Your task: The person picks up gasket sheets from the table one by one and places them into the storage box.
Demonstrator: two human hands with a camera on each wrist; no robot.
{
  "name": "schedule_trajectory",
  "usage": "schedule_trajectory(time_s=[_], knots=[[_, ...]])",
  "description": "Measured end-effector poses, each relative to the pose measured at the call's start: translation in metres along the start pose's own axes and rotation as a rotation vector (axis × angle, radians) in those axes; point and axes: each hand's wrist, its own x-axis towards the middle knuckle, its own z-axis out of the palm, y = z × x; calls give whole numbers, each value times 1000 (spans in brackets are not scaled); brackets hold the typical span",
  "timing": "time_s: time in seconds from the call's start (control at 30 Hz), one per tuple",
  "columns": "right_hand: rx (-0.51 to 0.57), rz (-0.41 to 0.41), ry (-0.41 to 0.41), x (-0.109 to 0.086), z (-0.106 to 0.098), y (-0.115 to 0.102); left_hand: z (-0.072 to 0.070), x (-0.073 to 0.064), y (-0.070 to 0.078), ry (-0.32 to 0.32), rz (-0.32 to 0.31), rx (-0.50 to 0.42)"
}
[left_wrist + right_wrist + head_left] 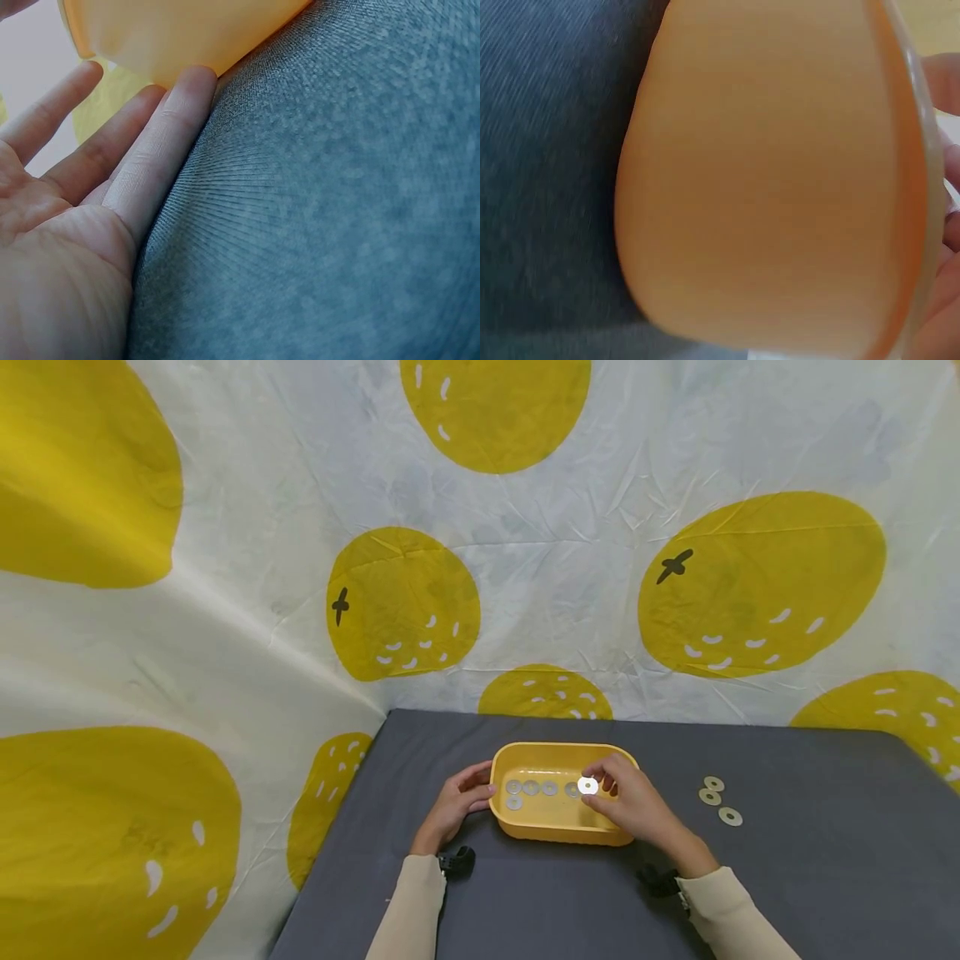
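A yellow plastic bin (566,835) sits on the table, with several flat metal washers (531,787) lying on its floor. My left hand (455,802) rests against the bin's left end. The left wrist view shows the fingers (161,146) of that hand fairly straight, their tips at the bin's wall (187,37). Over the bin's right half, my right hand (633,802) pinches a shiny washer (588,786) between thumb and fingers. In the right wrist view the bin's outer wall (765,180) hides most of that hand, and the washer does not show.
To the right of the bin, three loose washers (709,797) lie on the dark grey tablecloth (810,860). A white cloth with yellow fruit prints (555,610) hangs behind the table and along its left side.
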Motion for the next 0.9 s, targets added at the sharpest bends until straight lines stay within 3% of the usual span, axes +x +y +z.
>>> schedule_trajectory(time_s=[0.57, 0.9], knots=[[116, 10, -70, 25, 29, -20, 1, -1, 1, 1, 1, 7], [120, 38, -124, 39, 48, -24, 0, 0, -1, -6, 12, 6]])
